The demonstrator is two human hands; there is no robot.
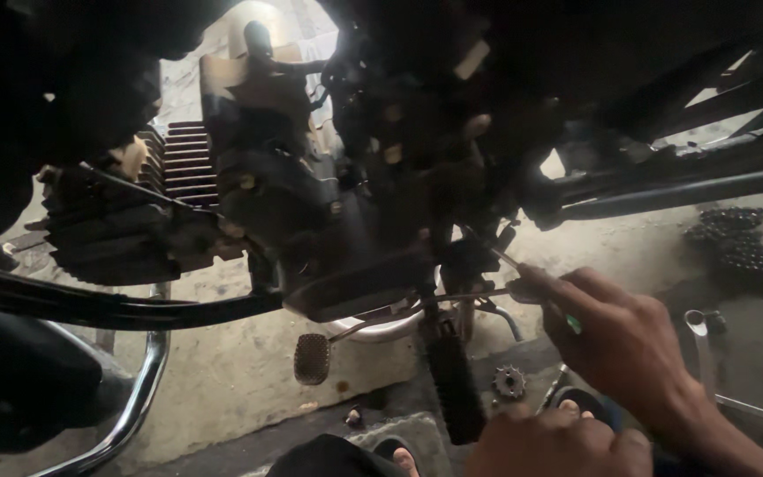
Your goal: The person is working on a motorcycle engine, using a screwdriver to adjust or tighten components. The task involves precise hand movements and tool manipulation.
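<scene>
Two hands work here: our right hand [615, 340] clamps a thin, stiff metal screwdriver with green handle [536, 287] (slippery perhaps; hold the handle) under the dark motorcycle engine [293, 203]; our left hand [558, 446] rests closed, empty.

Right hand [615, 340] gripping, seemingly, a screwdriver [523, 269]

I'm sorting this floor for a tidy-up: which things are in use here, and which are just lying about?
In use:
- right hand gripping a green-handled screwdriver
- engine the tool's tip points into

Lying about:
- small sprocket on the floor
- drive chain heaped at right
- wrench beside the wrist
- left hand, low and empty
</scene>
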